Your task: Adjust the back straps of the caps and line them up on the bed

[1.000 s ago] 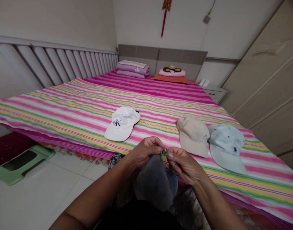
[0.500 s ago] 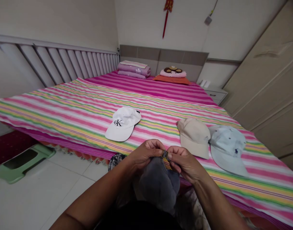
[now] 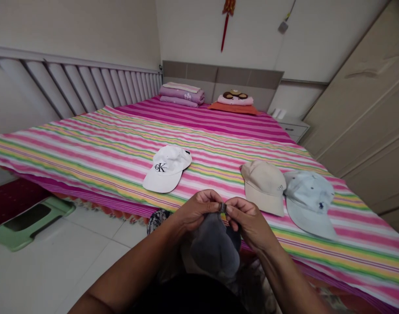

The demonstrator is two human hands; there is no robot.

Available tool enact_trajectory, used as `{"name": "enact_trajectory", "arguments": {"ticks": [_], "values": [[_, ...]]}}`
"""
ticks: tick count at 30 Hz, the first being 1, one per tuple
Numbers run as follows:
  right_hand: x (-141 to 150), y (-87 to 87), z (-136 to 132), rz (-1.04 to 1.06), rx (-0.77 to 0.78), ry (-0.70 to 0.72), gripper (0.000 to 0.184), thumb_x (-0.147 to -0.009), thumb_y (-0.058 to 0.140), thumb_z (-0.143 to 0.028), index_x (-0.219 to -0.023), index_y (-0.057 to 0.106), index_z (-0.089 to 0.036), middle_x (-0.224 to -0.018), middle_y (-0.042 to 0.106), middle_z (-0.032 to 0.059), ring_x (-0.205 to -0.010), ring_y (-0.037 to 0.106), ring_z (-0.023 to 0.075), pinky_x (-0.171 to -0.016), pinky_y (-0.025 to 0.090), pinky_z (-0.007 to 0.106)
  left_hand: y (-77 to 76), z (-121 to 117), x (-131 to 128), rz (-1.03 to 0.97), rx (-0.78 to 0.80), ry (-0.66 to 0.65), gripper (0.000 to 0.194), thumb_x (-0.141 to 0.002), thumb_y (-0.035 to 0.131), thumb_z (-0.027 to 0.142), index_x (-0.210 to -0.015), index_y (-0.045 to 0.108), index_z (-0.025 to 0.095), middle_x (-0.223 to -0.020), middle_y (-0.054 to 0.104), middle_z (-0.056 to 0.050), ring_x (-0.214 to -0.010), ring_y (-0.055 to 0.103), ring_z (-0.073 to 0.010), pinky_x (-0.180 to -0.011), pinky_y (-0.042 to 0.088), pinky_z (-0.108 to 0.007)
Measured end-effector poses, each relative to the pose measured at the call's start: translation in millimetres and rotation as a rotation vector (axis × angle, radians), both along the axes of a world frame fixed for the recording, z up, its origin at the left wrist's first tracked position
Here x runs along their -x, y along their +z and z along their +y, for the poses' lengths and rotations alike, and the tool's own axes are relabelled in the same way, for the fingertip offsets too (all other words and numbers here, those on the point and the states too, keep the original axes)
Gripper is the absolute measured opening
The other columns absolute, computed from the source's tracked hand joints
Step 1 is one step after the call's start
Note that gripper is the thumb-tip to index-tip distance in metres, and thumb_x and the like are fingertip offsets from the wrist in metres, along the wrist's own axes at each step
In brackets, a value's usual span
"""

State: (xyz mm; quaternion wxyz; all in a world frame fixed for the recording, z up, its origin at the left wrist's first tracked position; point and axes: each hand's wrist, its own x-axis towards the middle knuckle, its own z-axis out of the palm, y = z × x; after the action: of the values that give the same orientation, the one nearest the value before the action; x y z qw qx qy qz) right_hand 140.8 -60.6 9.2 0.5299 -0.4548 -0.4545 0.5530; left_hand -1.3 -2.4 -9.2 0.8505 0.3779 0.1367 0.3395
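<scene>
My left hand (image 3: 197, 210) and my right hand (image 3: 248, 220) hold a dark grey cap (image 3: 214, 248) in front of me, just off the near edge of the bed. Both hands pinch the cap's back strap at its small metal buckle (image 3: 222, 207), fingers closed. The cap's crown hangs down between my wrists. On the striped bedspread (image 3: 98, 144) lie a white cap with a black logo (image 3: 167, 168), a beige cap (image 3: 264, 185) and a pale blue cap (image 3: 309, 198); the last two touch.
Folded purple bedding (image 3: 181, 93) and a pillow stack with a brown toy (image 3: 235, 99) sit at the headboard. A green stool (image 3: 29, 220) stands on the tiled floor at left. A wardrobe (image 3: 366, 100) lines the right side, with a nightstand (image 3: 292, 126) beside it.
My hands have stayed at the buckle, with the fingers shifting slightly closer together. The caps on the bed have not moved.
</scene>
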Motion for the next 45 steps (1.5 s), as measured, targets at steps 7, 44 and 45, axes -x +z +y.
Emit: {"name": "enact_trajectory", "arguments": {"ticks": [7, 44, 45], "values": [[8.0, 4.9, -3.2, 0.222, 0.081, 0.014, 0.017, -0.065, 0.067, -0.025, -0.071, 0.052, -0.017, -0.051, 0.05, -0.005, -0.038, 0.034, 0.0048, -0.04, 0.025, 0.018, -1.3, -0.7, 0.4, 0.034, 0.012, 0.047, 0.027, -0.056, 0.076, 0.019, -0.072, 0.057, 0.01, -0.062, 0.064, -0.003, -0.056, 0.062, -0.0127, -0.055, 0.048, -0.021], [3.6, -2.0, -4.4, -0.694, -0.475, -0.169, 0.024, -0.072, 0.064, -0.028, -0.095, 0.06, -0.023, -0.082, 0.064, 0.0031, -0.074, 0.058, 0.0176, -0.066, 0.043, 0.029, 17.6, 10.5, 7.6, 0.359, -0.159, 0.0, 0.027, -0.054, 0.075, 0.029, -0.062, 0.059, 0.008, -0.053, 0.056, -0.001, -0.045, 0.049, -0.0074, -0.047, 0.035, -0.02], [5.0, -1.1, -5.0, -0.784, -0.535, -0.202, 0.019, -0.074, 0.062, -0.027, -0.093, 0.061, -0.022, -0.083, 0.066, 0.0041, -0.075, 0.059, 0.0181, -0.067, 0.044, 0.029, 18.1, 10.2, 8.2, 0.357, -0.179, -0.008, 0.028, -0.055, 0.074, 0.03, -0.061, 0.058, 0.009, -0.053, 0.055, 0.0, -0.045, 0.047, -0.0066, -0.046, 0.034, -0.019]]}}
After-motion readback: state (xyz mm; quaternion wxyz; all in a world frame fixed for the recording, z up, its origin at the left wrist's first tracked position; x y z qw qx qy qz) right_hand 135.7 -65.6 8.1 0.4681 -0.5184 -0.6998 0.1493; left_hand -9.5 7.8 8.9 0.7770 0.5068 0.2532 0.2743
